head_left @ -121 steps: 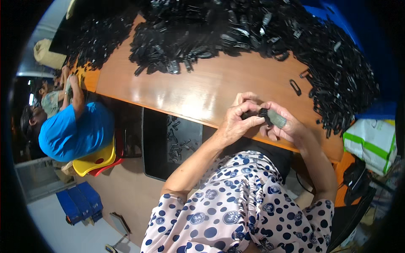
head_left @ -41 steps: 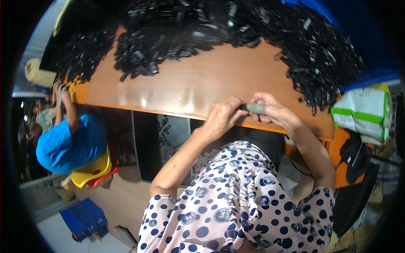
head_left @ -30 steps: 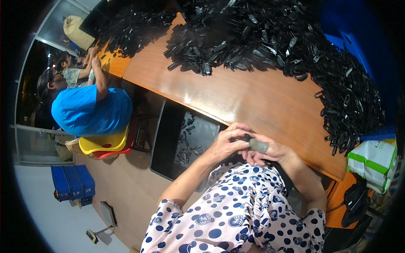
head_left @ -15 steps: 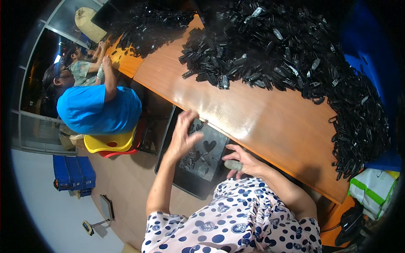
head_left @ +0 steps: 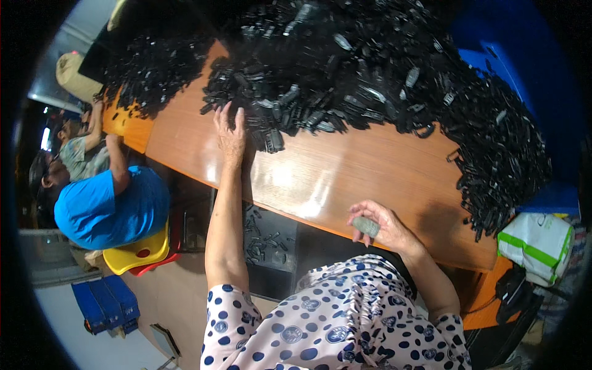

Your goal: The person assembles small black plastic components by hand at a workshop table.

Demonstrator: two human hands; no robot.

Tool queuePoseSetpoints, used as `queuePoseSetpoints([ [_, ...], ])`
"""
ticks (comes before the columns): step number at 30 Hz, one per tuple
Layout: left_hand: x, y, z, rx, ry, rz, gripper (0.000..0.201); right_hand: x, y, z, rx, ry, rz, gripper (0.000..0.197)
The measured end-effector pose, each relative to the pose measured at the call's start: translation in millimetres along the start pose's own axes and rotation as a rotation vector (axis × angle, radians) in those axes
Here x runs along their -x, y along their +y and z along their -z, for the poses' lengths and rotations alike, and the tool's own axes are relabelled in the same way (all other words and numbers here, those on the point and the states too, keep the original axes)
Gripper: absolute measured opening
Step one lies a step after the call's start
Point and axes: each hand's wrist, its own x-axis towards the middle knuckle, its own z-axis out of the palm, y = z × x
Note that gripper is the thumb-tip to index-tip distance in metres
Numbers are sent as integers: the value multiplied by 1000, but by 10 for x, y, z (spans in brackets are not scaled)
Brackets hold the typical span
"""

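Note:
My left hand [head_left: 230, 135] reaches out over the wooden table, fingers stretched and apart, at the near edge of a big heap of small black plastic pieces [head_left: 345, 92]. A loose clump of these pieces [head_left: 269, 140] lies just right of it. No piece shows in that hand. My right hand [head_left: 387, 227] hovers by the table's front edge with its fingers apart and slightly curled. A grey-green oval [head_left: 366, 226] sits where its thumb would be and looks like a thumb cover. Below the table edge, a black tray [head_left: 296, 243] holds several black pieces, partly behind my left arm.
The wooden table [head_left: 370, 166] runs diagonally. Blue bins [head_left: 481, 58] stand behind the heap, with a green-and-white package [head_left: 535, 243] at right. To the left, a person in a blue shirt [head_left: 114, 203] sits on a yellow stool [head_left: 139, 251]; another is beyond. Blue crates [head_left: 106, 303] stand lower left.
My left hand has moved from above the tray forward to the heap's edge. My right hand has risen from beside the tray to the table's front edge. The whole view has shifted.

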Motion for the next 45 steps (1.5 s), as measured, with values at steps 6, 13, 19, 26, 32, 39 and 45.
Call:
queuePoseSetpoints([
  [6,448,733,-444,64,101,96,52,26,-144,211,154,232,57,26],
  [13,890,1223,-886,8,169,106,55,489,-204,847,949,629,387,26],
  [19,1254,1768,-1023,227,-11,18,52,509,-404,1605,1954,813,317,25],
  [26,1232,1579,-511,413,-139,117,45,376,-610,1841,2020,677,362,15],
  [32,1569,1674,-149,348,-234,170,23,407,-641,1859,1595,710,544,31],
  [39,1725,2010,-221,-134,-507,-432,35,389,-432,1289,329,577,401,29],
  [45,1621,1819,-250,339,-614,-42,31,515,-141,947,-13,288,362,30],
])
